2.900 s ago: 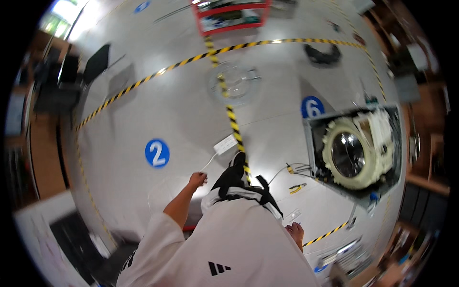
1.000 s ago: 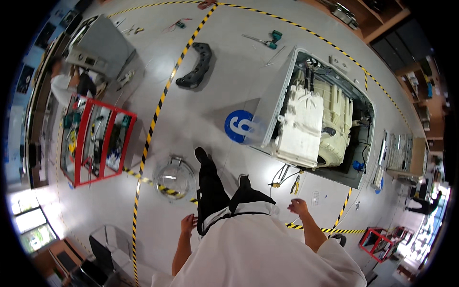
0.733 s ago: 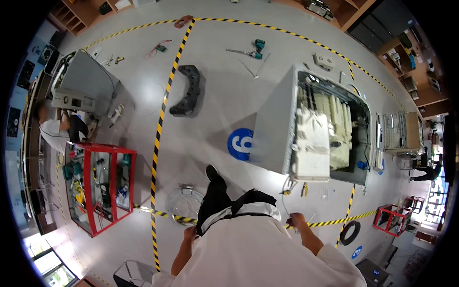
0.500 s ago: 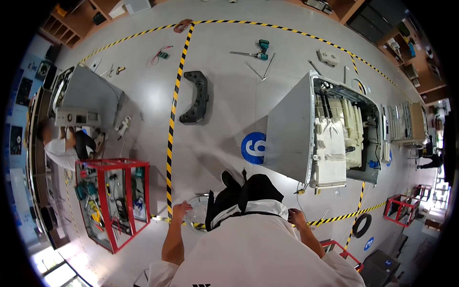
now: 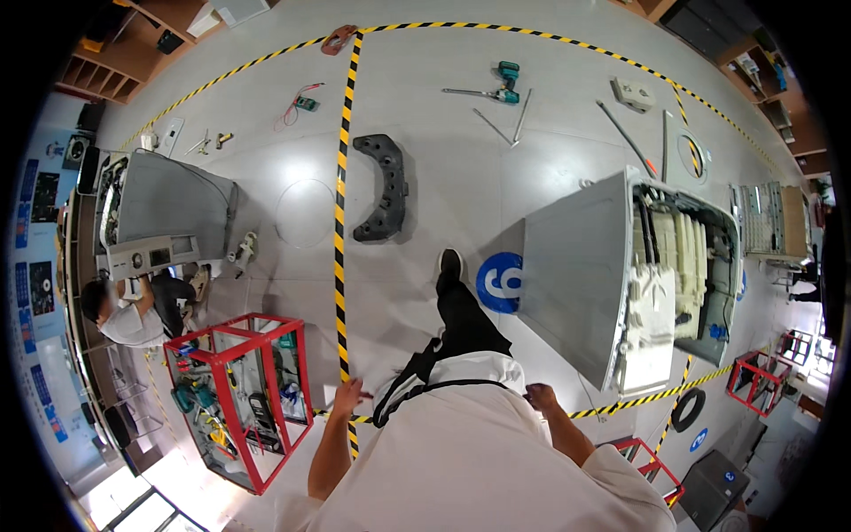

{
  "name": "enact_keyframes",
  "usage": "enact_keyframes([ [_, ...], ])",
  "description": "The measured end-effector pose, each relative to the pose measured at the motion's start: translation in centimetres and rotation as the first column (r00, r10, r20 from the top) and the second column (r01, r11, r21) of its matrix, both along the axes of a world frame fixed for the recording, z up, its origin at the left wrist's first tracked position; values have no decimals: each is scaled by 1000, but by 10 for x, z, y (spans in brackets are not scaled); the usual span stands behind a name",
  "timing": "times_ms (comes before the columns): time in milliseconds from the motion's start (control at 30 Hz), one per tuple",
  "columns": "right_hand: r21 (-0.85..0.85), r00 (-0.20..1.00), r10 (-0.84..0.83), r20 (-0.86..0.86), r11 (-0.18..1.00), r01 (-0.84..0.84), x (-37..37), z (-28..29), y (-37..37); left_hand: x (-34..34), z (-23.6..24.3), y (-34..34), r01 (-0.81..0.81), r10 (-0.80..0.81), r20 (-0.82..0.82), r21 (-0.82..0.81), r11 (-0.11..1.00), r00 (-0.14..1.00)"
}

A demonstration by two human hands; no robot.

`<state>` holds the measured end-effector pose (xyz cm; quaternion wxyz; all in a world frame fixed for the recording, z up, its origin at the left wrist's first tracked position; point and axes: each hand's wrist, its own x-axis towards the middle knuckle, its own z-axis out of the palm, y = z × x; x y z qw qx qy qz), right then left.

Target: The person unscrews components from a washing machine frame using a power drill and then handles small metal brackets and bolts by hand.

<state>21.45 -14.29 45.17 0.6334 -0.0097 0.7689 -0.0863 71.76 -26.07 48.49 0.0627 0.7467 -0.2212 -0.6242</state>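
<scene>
My left hand (image 5: 349,399) hangs at my left side, above the yellow-black floor tape (image 5: 340,266). It is empty, its fingers loosely apart. At my right side my right hand (image 5: 541,398) hangs with loosely bent fingers and nothing visible in it. My black shoe (image 5: 450,263) is stretched forward on the grey floor. Ahead and to the right stands an opened washing machine (image 5: 576,275), its pale drum housing (image 5: 681,257) showing. A dark curved counterweight (image 5: 383,188) lies ahead of me, right of the tape.
A red-framed tool cart (image 5: 257,408) stands close on my left. Beyond it a person (image 5: 133,315) crouches by another grey machine (image 5: 173,199). On the floor lie a cordless drill (image 5: 507,82), a thin ring (image 5: 306,213), a multimeter (image 5: 307,104) and a black tyre-like ring (image 5: 688,410).
My foot has stepped forward, and the view has shifted. The clear bowl-shaped piece beside my left hand has gone out of sight. Both hands stay low at my sides.
</scene>
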Motion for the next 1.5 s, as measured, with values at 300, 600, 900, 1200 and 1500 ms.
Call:
enact_keyframes([
  [300, -524, 997, -48, -56, 852, 11, -1, 21, -303, 64, 18, -57, -251, 244, 75, 100, 963, 967],
  [600, -457, 921, -58, -385, 879, -136, 30, 46, -328, 120, -1, -219, 18, -24, -118, -55, 998, 993],
  [900, 43, 987, -81, -137, 995, 87, 228, 46, -217, 223, -35, -365, 68, -74, -58, -97, 993, 996],
  [1200, -113, 932, -301, -202, 952, 284, 275, 56, -246, 193, -2, -432, 254, -264, -87, -112, 961, 961],
  [1500, -277, 953, -227, -203, 946, 166, 253, 37, -297, 205, 11, -405, 427, -448, -193, -141, 893, 873],
])
